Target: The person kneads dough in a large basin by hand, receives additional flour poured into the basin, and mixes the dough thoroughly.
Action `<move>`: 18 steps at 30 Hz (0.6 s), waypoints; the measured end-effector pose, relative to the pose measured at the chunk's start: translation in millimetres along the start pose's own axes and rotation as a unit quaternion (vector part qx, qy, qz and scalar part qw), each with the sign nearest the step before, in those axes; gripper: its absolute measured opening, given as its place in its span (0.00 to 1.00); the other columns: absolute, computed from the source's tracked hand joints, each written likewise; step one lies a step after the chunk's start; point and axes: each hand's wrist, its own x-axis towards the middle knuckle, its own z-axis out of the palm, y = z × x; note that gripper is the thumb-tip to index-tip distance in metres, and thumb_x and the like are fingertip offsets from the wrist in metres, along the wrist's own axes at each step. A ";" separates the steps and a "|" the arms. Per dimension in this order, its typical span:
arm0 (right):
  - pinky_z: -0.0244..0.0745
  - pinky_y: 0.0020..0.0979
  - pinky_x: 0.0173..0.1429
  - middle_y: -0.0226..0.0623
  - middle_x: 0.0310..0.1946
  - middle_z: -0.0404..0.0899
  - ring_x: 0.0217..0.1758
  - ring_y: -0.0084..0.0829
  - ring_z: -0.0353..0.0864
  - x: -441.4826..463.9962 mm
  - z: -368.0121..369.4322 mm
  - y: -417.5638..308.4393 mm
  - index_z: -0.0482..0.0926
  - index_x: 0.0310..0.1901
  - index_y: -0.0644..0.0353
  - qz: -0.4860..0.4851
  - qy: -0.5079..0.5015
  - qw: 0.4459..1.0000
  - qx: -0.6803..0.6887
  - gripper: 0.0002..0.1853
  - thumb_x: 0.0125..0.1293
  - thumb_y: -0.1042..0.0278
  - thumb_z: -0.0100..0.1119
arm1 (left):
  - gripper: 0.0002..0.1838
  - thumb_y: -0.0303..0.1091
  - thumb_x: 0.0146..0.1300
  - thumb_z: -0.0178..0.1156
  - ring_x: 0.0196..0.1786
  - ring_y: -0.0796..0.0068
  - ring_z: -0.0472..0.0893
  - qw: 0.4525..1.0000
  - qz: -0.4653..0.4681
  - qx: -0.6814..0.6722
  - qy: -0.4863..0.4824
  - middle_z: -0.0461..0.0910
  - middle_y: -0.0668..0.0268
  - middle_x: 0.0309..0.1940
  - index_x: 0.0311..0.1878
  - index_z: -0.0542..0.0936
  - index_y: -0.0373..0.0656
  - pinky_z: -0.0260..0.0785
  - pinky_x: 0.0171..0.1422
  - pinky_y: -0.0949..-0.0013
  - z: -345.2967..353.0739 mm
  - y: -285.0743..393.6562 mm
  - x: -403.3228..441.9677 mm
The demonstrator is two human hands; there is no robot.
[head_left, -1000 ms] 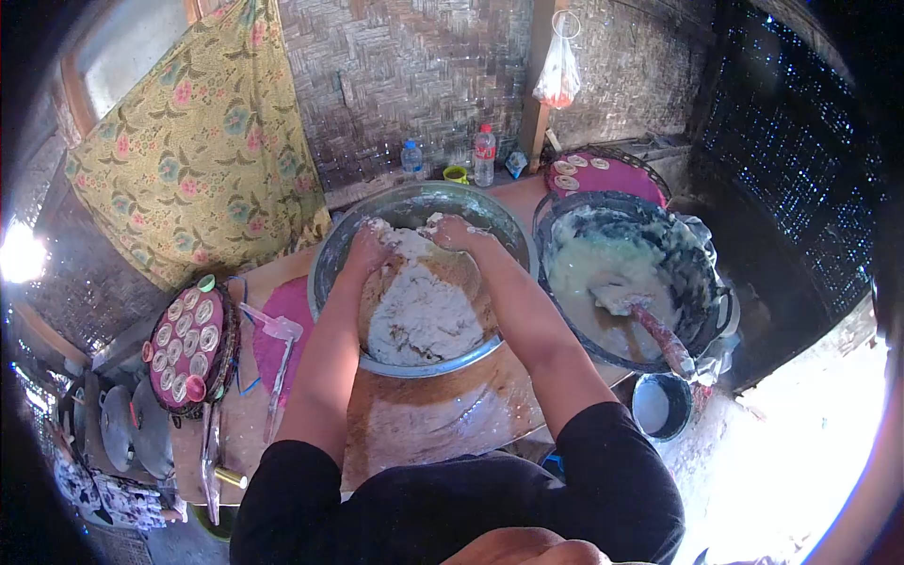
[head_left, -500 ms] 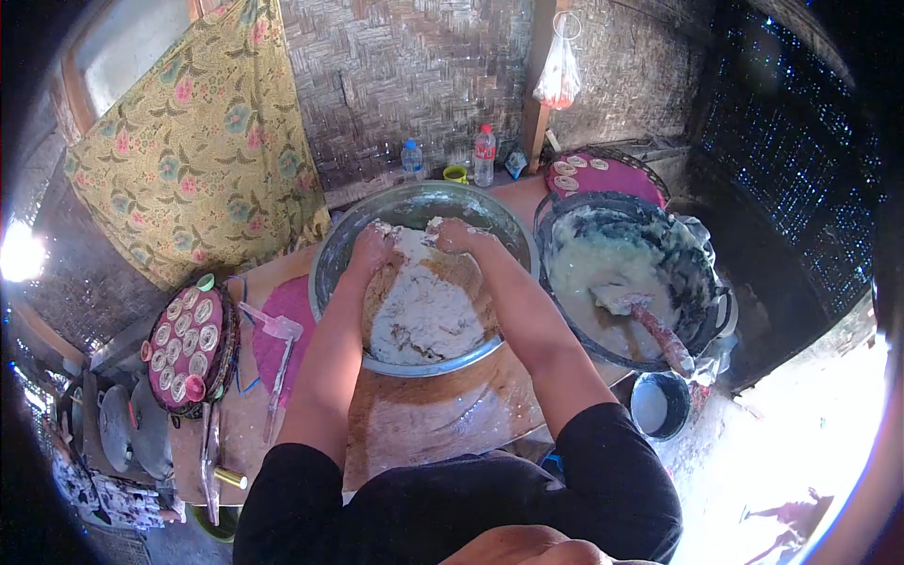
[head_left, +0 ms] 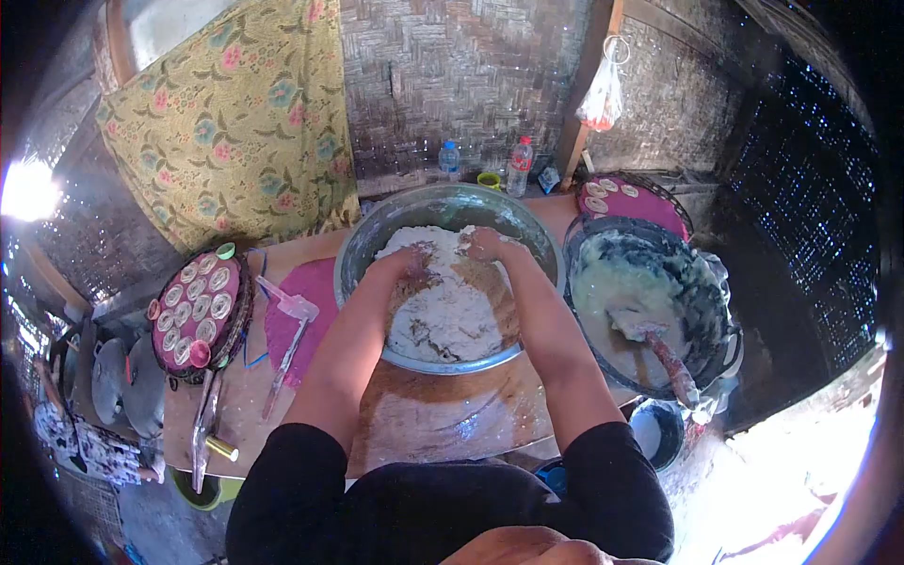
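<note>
Reaching into the metal basin [head_left: 454, 366], which is the landmark for all places below: two bare hands.

Left hand [head_left: 414, 263]: inside the basin, left of its middle, in contact with the floury mixture [head_left: 446, 325]; fingers partly hidden, so whether they are clenched on it cannot be told.

Right hand [head_left: 484, 245]: inside the basin, toward its far side, touching the same mixture, fingers bent out of sight; grip likewise cannot be told.

Floury mixture: heaped within the basin, white, with brownish areas.

Dark pan [head_left: 699, 294]: just right of the basin, containing pale paste [head_left: 599, 290] and a long-handled tool [head_left: 672, 365] that leans over the near rim.

Bucket [head_left: 674, 411]: right of the basin and nearer the person, below the pan, with whitish contents.

Round tray [head_left: 243, 306]: left of the basin, pink-surfaced, bearing pale coiled rounds [head_left: 221, 306].

Pink sheet [head_left: 314, 279]: between basin and tray, a flat-bladed plastic tool [head_left: 298, 307] across it.

Blue-capped bottle [head_left: 449, 162], yellow cup [head_left: 489, 181], red-capped bottle [head_left: 520, 168]: in that order, left to right, beyond the basin.

Second tray [head_left: 656, 216]: beyond the basin to the right, also pink, with similar rounds.
</note>
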 end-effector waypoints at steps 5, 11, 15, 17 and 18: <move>0.69 0.44 0.47 0.53 0.41 0.74 0.43 0.48 0.75 44.3 63.6 49.4 0.79 0.40 0.57 0.013 -0.071 0.997 0.003 0.19 0.50 0.54 0.51 | 0.40 0.52 0.44 0.63 0.60 0.57 0.64 0.998 0.045 -0.021 0.041 0.65 0.53 0.57 0.60 0.63 0.45 0.56 0.64 0.60 5.5 -2.6 -0.6; 0.69 0.41 0.48 0.50 0.42 0.75 0.44 0.45 0.75 27.8 50.6 51.4 0.77 0.42 0.56 -0.022 -0.144 0.989 0.009 0.20 0.50 0.53 0.53 | 0.36 0.50 0.44 0.63 0.56 0.57 0.67 0.998 0.041 -0.039 0.040 0.68 0.53 0.54 0.57 0.66 0.44 0.59 0.60 0.59 9.9 -3.7 -2.8; 0.69 0.40 0.50 0.48 0.44 0.75 0.45 0.43 0.75 22.8 44.4 47.2 0.75 0.46 0.54 -0.045 -0.146 0.988 0.016 0.22 0.51 0.51 0.54 | 0.33 0.49 0.44 0.62 0.52 0.57 0.69 0.997 0.030 -0.056 0.034 0.70 0.53 0.51 0.54 0.68 0.44 0.61 0.56 0.58 12.3 -4.5 -5.5; 0.69 0.39 0.51 0.48 0.44 0.75 0.46 0.42 0.75 21.6 43.4 46.7 0.74 0.48 0.53 -0.057 -0.145 0.988 0.020 0.23 0.51 0.50 0.55 | 0.32 0.48 0.45 0.62 0.50 0.57 0.70 0.997 0.023 -0.070 0.034 0.71 0.54 0.49 0.53 0.70 0.44 0.62 0.55 0.58 14.4 -6.0 -6.8; 0.68 0.38 0.51 0.47 0.45 0.75 0.47 0.42 0.75 19.7 44.8 47.3 0.73 0.49 0.53 -0.061 -0.146 0.987 0.022 0.24 0.51 0.50 0.55 | 0.31 0.48 0.45 0.62 0.49 0.57 0.71 0.996 0.018 -0.078 0.035 0.72 0.54 0.48 0.52 0.70 0.44 0.63 0.54 0.57 16.5 -7.1 -7.7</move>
